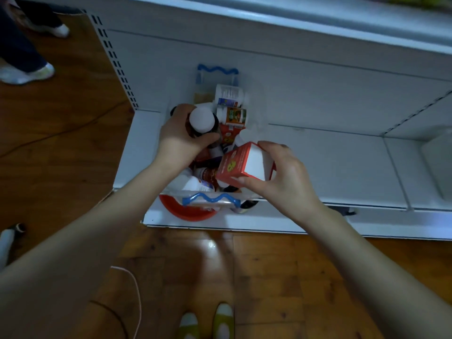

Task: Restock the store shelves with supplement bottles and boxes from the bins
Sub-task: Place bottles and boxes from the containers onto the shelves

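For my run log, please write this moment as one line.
left hand: grips white-capped bottle | right hand: holds red box | place: over bin on bottom shelf | stage: neither shelved yet

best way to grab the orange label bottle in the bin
Pinch the orange-label bottle across its labelled body, coming from above: it lies on its side atop the pile in the bin, body exposed, cap end crowded by the left hand.

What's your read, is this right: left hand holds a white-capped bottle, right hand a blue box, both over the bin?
No: in the head view the box in the right hand is red and white, not blue. The left hand holds the white-capped bottle, both over the bin.
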`<state>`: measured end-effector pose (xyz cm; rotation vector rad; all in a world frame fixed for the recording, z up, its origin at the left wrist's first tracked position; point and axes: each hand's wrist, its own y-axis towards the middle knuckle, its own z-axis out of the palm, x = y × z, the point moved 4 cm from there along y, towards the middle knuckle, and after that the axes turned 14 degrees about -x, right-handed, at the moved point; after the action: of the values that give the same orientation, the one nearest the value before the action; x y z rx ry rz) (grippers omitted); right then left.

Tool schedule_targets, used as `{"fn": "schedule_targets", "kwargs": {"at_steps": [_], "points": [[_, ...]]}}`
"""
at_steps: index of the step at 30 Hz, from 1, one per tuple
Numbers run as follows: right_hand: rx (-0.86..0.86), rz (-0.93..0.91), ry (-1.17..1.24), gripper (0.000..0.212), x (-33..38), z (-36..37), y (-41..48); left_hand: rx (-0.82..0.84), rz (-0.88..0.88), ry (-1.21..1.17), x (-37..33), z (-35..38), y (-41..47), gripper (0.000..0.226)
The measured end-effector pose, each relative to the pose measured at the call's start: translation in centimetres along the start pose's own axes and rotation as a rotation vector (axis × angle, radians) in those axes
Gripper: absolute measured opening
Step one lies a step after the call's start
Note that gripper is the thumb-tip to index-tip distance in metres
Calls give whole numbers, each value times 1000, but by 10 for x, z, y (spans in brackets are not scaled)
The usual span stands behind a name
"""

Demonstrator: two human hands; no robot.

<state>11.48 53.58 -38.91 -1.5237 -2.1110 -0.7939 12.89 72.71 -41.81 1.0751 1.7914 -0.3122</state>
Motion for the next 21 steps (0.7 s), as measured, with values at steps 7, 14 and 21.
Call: {"fn": "schedule_targets", "kwargs": {"at_steps": [7,14,21], "points": [[10,109,129,67,41,-57,-49,-32,-156,-177,-47,-76,-65,50],[25,244,270,46,73,-142,-87,0,-198,-266,-112,-141,-107,38],[-17,263,292,57,98,-234,-96,105,-171,-393,-181,-160,-117,25]]}}
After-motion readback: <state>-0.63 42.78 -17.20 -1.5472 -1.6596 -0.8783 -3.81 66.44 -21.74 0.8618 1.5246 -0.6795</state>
